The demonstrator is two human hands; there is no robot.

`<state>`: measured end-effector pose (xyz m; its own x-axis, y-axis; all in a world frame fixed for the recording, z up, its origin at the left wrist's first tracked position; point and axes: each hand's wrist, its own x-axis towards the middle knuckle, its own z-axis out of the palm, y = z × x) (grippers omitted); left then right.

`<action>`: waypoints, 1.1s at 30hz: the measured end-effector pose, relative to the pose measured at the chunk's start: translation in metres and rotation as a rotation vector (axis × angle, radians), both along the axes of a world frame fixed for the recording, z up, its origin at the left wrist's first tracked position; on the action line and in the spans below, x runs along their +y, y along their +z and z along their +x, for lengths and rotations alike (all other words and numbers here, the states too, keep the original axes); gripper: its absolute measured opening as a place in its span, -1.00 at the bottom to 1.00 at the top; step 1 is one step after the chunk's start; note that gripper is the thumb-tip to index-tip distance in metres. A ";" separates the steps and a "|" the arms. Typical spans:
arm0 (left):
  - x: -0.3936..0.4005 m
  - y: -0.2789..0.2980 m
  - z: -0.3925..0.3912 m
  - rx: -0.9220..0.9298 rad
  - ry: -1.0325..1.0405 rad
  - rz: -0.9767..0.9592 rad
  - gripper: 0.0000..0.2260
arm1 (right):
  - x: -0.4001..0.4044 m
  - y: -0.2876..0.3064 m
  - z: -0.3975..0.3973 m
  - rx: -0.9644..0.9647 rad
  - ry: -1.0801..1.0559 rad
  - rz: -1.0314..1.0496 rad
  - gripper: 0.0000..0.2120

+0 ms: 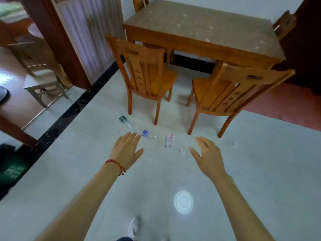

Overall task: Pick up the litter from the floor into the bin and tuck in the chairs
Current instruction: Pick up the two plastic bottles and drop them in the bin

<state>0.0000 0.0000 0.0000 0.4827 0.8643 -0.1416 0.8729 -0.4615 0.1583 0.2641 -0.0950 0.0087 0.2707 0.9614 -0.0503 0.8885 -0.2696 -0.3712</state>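
Litter lies on the pale tiled floor: a clear bottle with a dark green label point(124, 120), a clear bottle with a blue label point(146, 133), a small white carton point(170, 140), crumpled paper bits point(182, 151) point(234, 144) and a white round plastic lid point(183, 202). Two wooden chairs point(147, 79) point(231, 94) stand pulled out from the table point(199, 32). My left hand point(126, 150) and my right hand point(207, 155) are stretched forward above the floor, fingers straight, holding nothing. A dark green bin point(12, 169) sits at the left edge.
Two more chairs point(139, 3) point(284, 24) stand at the table's far side. A doorway at left leads to a room with a pale stool point(41, 82). A black tile strip point(73, 108) borders the floor. My white shoe point(134, 226) is below.
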 end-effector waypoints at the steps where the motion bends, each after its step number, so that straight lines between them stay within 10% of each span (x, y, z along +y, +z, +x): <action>1: 0.004 -0.001 -0.004 -0.003 0.008 0.011 -0.49 | 0.005 -0.002 -0.003 0.006 -0.002 0.001 -0.52; 33: 0.302 -0.067 -0.099 0.028 0.019 -0.118 -0.48 | 0.307 -0.070 -0.112 0.077 0.053 -0.214 -0.50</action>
<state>-0.0995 0.3016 -0.0670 0.4609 0.8497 -0.2560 0.8861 -0.4246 0.1858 0.1525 0.2117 -0.0615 0.2073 0.9394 -0.2730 0.8747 -0.3029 -0.3783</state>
